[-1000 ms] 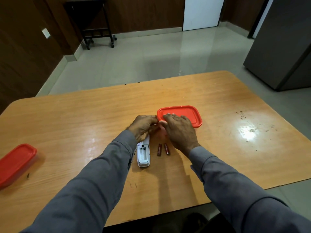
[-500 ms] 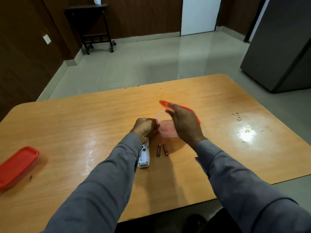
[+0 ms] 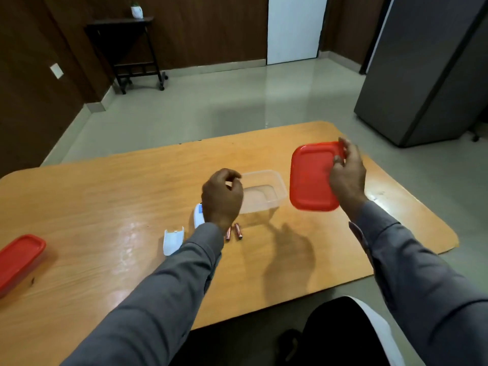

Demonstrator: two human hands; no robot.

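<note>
Right hand (image 3: 347, 178) grips the red lid (image 3: 311, 178) by its 3 o'clock edge, raised at 3 o'clock of the clear container (image 3: 264, 191). Left hand (image 3: 222, 196) is curled at the container's 9 o'clock rim; contact cannot be told. This hand hides most of the white remote (image 3: 198, 215).

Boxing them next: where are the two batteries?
Head view, centre: the batteries lie side by side on the table, just nearer than the clear container, beside the left sleeve.

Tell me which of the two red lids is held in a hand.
The red lid on the right: the right hand grips its far corner. The other red lid rests at the left edge of the table, untouched.
</note>
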